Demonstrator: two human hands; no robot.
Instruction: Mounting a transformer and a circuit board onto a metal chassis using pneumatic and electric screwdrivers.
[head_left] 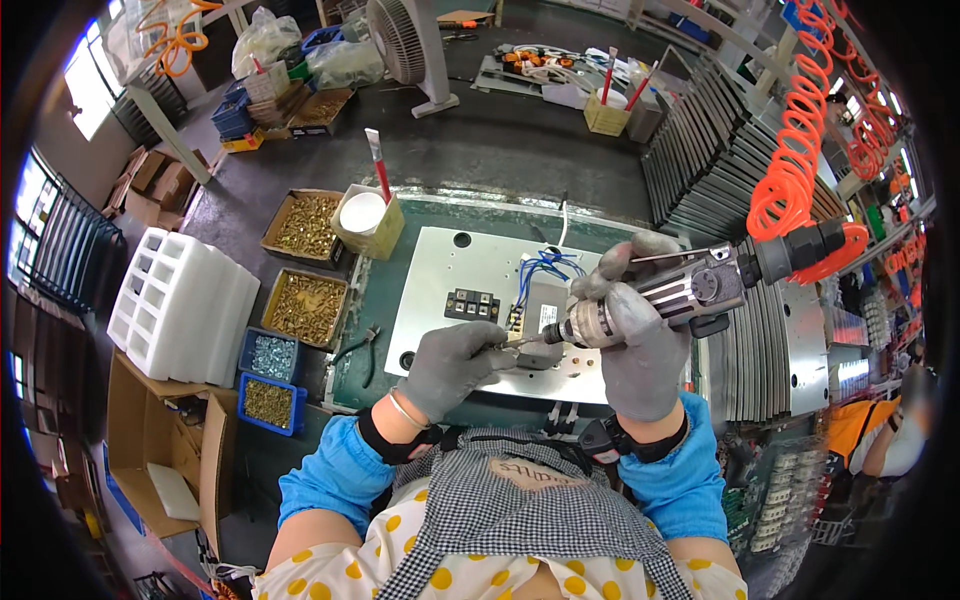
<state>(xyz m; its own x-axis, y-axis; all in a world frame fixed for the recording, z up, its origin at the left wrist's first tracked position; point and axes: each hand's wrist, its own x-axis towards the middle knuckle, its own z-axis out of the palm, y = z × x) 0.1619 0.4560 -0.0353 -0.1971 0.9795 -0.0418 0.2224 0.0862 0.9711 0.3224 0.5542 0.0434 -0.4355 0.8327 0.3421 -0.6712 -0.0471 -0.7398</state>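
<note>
Daylight burns out white in the windows at left — no detail survives in the panes — while the middle is evenly lit and fairly sharp. The pale metal plate reads bright; the dark surface beyond carries a soft sheen. Fisheye curvature bends edges toward a black border, and the person at far right is blurred around the head.

Factory assembly workshop — power tool, coiled orange hose, boxed brass fasteners — stacked metal panels.
</note>
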